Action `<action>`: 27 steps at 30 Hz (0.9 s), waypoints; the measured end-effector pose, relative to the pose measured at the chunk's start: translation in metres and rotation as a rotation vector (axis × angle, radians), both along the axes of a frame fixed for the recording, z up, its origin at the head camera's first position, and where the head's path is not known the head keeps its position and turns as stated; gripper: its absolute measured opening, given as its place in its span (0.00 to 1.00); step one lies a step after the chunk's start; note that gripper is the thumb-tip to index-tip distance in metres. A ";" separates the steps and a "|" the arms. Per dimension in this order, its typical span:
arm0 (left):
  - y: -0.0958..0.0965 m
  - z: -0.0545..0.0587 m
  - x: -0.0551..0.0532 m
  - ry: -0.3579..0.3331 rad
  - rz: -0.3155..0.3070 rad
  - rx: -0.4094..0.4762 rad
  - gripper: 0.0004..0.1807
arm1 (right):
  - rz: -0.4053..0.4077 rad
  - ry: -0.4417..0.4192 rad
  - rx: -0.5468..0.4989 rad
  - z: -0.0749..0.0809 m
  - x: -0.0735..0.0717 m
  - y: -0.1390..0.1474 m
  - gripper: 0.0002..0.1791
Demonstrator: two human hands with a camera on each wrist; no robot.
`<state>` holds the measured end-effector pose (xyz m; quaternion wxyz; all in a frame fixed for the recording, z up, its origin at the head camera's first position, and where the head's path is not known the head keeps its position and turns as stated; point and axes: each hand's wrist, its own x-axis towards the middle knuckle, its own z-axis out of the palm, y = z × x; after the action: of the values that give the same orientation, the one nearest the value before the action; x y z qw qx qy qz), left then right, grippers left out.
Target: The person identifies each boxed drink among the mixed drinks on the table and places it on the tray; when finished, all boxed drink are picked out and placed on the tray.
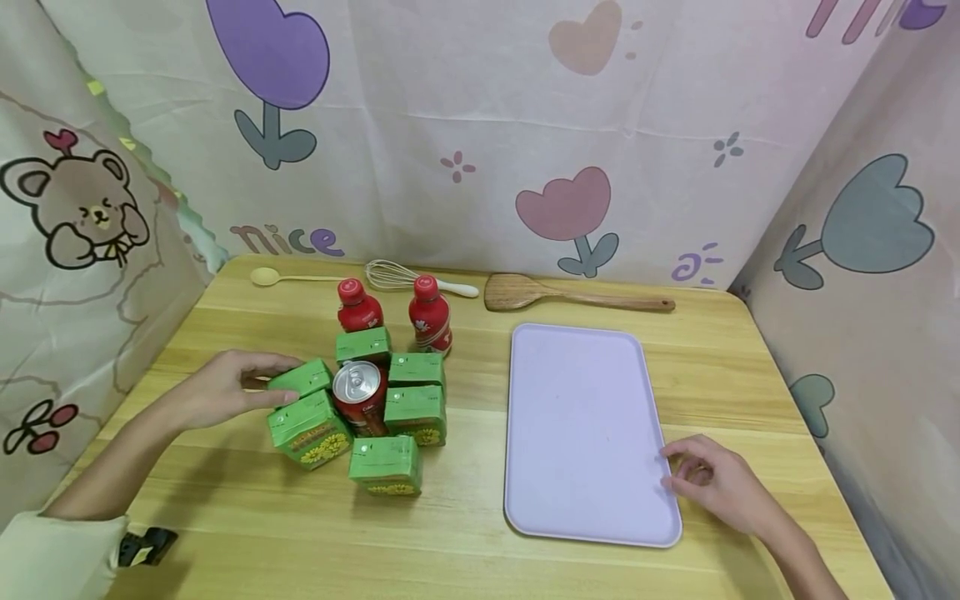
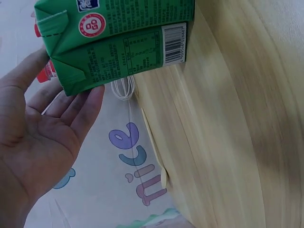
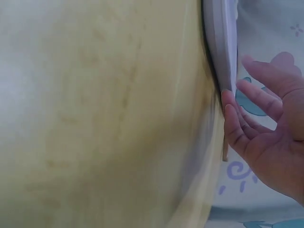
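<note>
My left hand [image 1: 221,390] is at the group's left side, its thumb and fingers on either side of a green drink carton [image 1: 302,377]. In the left wrist view, the fingers meet that carton's [image 2: 118,52] end. A second green carton [image 1: 310,429] stands directly in front of it. More green cartons [image 1: 415,408] stand around a red cola can [image 1: 358,396]. Over at the right, my right hand [image 1: 716,483] has its loosely bent fingertips at the right rim of a lilac tray [image 1: 585,433]. The right wrist view shows these fingers beside the tray's edge [image 3: 223,47].
Two red bottles [image 1: 431,317] stand behind the cartons. Along the table's back edge lie a pale spoon [image 1: 266,277], a whisk [image 1: 393,275] and a wooden spatula [image 1: 517,292]. Patterned cloth [image 1: 450,108] hangs behind and at both sides of the wooden table [image 1: 480,517].
</note>
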<state>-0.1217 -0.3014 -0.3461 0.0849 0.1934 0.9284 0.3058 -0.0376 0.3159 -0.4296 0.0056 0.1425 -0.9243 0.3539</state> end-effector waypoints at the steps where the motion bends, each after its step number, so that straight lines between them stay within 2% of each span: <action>1: 0.000 0.000 0.000 -0.001 0.005 0.004 0.23 | 0.004 0.000 -0.002 -0.001 0.001 -0.001 0.18; 8: 0.001 -0.001 0.000 0.042 0.019 0.007 0.23 | -0.010 -0.001 0.022 -0.001 0.004 -0.006 0.18; 15: 0.000 -0.002 0.000 0.079 0.019 0.018 0.22 | -0.032 -0.060 0.053 -0.001 0.007 -0.007 0.18; 22: -0.002 0.000 -0.002 -0.003 -0.030 0.016 0.27 | -0.035 -0.066 0.056 -0.002 0.007 -0.008 0.18; 27: -0.003 -0.002 -0.004 -0.041 -0.019 0.008 0.29 | -0.031 -0.060 0.051 -0.003 0.005 -0.007 0.18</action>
<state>-0.1262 -0.3049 -0.3480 0.1058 0.1963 0.9233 0.3127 -0.0324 0.3092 -0.4330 -0.0203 0.1172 -0.9350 0.3341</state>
